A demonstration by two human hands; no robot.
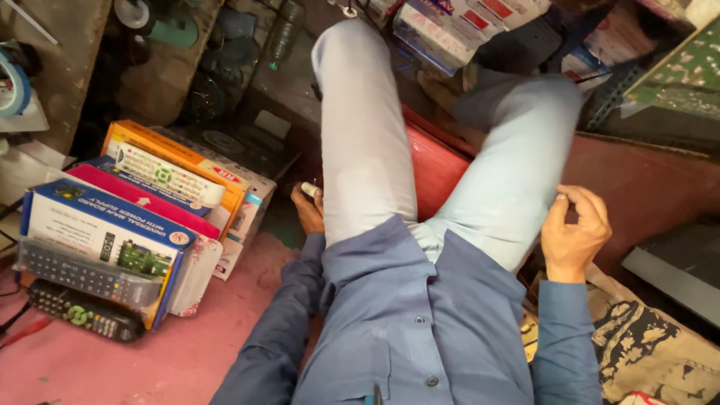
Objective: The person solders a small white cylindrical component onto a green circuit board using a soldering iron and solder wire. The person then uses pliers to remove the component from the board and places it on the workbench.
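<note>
Nearest, a black remote control (pixel 86 313) and a grey remote control (pixel 75 274) lie untouched against a stack of boxes (pixel 112 225) on the pink floor (pixel 150 352), well apart from both hands. Further out, the right hand (pixel 574 232) rests at the light trouser leg (pixel 510 187) with thumb and fingers pinched narrow, seemingly on nothing but fabric. Beyond the knee, the left hand (pixel 309 208) is closed around a small pale object (pixel 310 190) just above the floor, so handling appears barely begun; a green circuit board (pixel 679 67) sits farthest off.
</note>
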